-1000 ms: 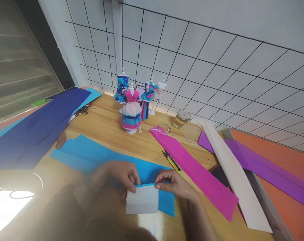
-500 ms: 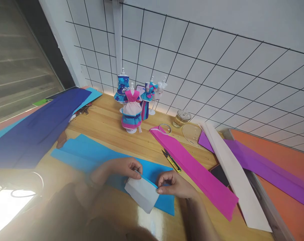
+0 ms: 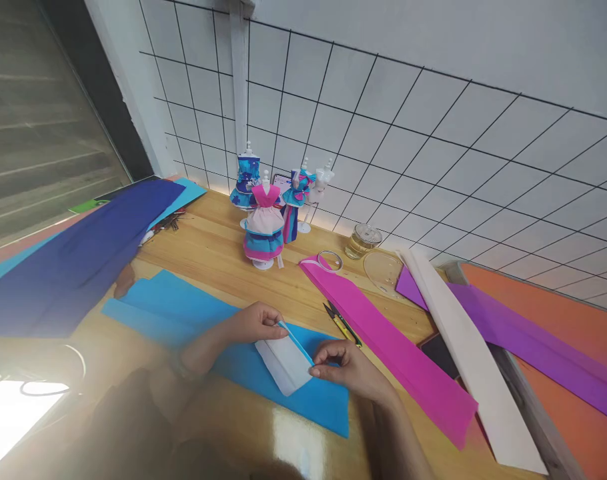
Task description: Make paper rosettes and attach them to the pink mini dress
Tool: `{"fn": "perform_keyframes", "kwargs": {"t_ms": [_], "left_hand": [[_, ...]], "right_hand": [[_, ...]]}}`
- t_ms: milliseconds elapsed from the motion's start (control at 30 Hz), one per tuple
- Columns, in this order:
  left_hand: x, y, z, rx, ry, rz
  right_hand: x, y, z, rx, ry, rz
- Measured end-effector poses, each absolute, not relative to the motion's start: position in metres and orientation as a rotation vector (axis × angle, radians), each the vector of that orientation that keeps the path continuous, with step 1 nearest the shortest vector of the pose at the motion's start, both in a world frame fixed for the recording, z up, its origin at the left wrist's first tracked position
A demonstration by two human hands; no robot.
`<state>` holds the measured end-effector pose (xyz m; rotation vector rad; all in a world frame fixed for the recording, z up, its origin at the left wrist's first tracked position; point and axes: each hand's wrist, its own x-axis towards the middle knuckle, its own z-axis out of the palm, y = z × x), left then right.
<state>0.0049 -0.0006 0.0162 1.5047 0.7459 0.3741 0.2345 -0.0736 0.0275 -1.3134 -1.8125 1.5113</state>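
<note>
A small white piece of crepe paper (image 3: 286, 363) with a blue strip along its upper edge hangs between my hands. My left hand (image 3: 259, 323) pinches the upper left corner, thumb on top. At the right end of the blue edge, my right hand (image 3: 337, 363) grips the other corner between thumb and fingers. Under both hands a blue crepe sheet (image 3: 316, 403) lies on the table. Yellow-handled thread snips (image 3: 342, 325) rest just beyond my right hand, beside a long pink crepe strip (image 3: 393, 350).
Small dress forms in paper dresses (image 3: 264, 223) stand near the grid-lined wall. To their right are a roll of tape (image 3: 330, 261) and a lidded glass jar (image 3: 363, 241). White (image 3: 463, 353) and purple strips (image 3: 528, 343) lie right; a dark blue sheet (image 3: 83, 243) lies left.
My left hand has risen slightly, and the white piece has lifted and tilted with it, its blue edge now sloping more steeply. Both hands still hold the edge. The view has shifted slightly.
</note>
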Motion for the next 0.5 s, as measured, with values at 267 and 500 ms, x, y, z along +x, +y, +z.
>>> {"fn": "perform_keyframes", "kwargs": {"t_ms": [267, 500], "left_hand": [[0.0066, 0.0001, 0.0115, 1.540, 0.760, 0.434], [0.0085, 0.0013, 0.0097, 1.486, 0.764, 0.518]], "right_hand": [[0.2316, -0.0744, 0.0255, -1.384, -1.833, 1.395], [0.2305, -0.0738, 0.0272, -1.365, -1.765, 1.398]]}}
